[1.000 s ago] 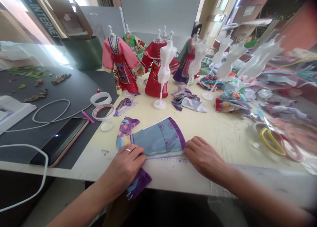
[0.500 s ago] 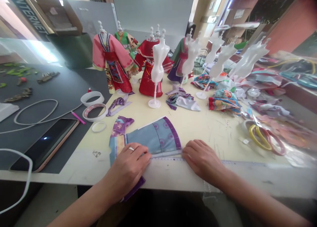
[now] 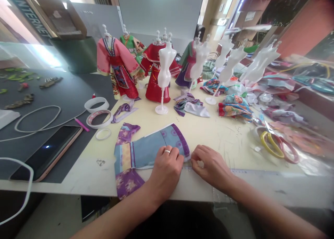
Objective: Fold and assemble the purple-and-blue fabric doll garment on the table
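Dark phone (image 3: 49,153), scissors (image 3: 276,141), bare white mannequin (image 3: 165,66), green bin (image 3: 74,56), cardboard box (image 3: 58,18)

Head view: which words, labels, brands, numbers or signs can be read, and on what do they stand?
"INTERNET": on the dark slanted sign, upper left; letter before it unclear.
Too blurred: lettering on the grey panel.
Too blurred: print on the tape roll.
Too small: marks on the ruler.
Too small: white label, upper right.

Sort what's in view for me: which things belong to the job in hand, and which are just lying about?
Seemingly in the job:
blue garment, under the left hand
ruler, partly hidden by the right hand

Probably just lying about:
phone
tape rolls
pink pen
scissors, untouched
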`<state>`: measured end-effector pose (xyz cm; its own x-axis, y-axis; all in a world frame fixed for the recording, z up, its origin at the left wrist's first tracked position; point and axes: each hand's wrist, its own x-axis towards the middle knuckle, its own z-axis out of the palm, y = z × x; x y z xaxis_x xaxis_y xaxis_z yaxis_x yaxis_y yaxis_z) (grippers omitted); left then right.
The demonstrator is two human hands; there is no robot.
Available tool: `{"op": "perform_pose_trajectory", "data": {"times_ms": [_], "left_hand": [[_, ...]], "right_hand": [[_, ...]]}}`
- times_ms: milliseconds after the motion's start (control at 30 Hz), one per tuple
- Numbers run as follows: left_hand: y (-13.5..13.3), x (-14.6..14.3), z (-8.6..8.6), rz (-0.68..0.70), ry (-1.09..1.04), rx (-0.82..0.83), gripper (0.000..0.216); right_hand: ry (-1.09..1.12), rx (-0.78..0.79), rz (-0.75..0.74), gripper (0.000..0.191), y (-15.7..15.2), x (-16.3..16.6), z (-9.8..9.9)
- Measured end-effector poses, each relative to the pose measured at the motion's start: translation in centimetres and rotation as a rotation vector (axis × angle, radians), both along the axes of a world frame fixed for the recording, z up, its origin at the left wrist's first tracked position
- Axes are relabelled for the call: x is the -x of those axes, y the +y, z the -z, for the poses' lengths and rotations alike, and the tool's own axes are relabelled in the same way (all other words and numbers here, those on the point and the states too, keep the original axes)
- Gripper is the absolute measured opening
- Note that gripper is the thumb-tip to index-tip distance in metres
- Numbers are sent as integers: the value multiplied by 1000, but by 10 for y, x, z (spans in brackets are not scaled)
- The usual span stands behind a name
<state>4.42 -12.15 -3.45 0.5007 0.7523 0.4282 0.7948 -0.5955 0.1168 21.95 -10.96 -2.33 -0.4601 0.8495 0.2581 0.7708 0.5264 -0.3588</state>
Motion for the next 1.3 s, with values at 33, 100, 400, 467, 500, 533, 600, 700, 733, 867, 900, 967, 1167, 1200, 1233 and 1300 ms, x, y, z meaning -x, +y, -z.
{"op": "perform_pose_trajectory", "data": {"times_ms": [33, 100, 400, 467, 500, 533, 600, 700, 733, 867, 900, 967, 1167, 1200, 1233, 1300], "left_hand": [[0, -1, 2, 2, -5, -17, 22], [0, -1, 4, 11, -23, -30, 23], [-3, 1, 1, 24, -67, -2, 21], [-3, 2, 2, 26, -66, 5, 22], [-3, 2, 2, 26, -65, 6, 22], [-4, 3, 3, 27, -64, 3, 22], [-4, 3, 5, 34, -60, -2, 22], [-5, 4, 7, 55, -45, 11, 20], [-5, 4, 7, 62, -44, 17, 20], [-6, 4, 6, 79, -82, 7, 16], [-6, 4, 6, 80, -97, -2, 15], [-7, 4, 6, 85, -117, -12, 13], [-10, 6, 4, 73, -159, -29, 9], [-10, 7, 2, 80, -173, -16, 8], [-11, 7, 1, 93, -192, 4, 8], [-11, 9, -2, 124, -233, 53, 8]], "right_hand": [[11, 6, -9, 12, -1, -2, 0], [41, 3, -20, 11, -4, -5, -1], [-65, -270, -116, 14, -12, -5, 5], [-108, -306, -133, 12, -9, -3, 6], [-117, -315, -144, 14, -8, -3, 7], [-118, -321, -155, 17, -7, -3, 7], [-108, -320, -170, 19, -7, -5, 7], [-93, -287, -169, 18, -11, -9, 7], [-90, -272, -165, 18, -12, -10, 6], [-82, -227, -157, 18, -15, -12, 7], [-81, -226, -156, 19, -16, -12, 8], [-77, -229, -158, 19, -16, -13, 10], [-62, -200, -153, 17, -18, -16, 13], [-55, -195, -152, 17, -18, -16, 13], [-50, -190, -153, 17, -19, -17, 13], [-50, -173, -160, 17, -19, -17, 14]]}}
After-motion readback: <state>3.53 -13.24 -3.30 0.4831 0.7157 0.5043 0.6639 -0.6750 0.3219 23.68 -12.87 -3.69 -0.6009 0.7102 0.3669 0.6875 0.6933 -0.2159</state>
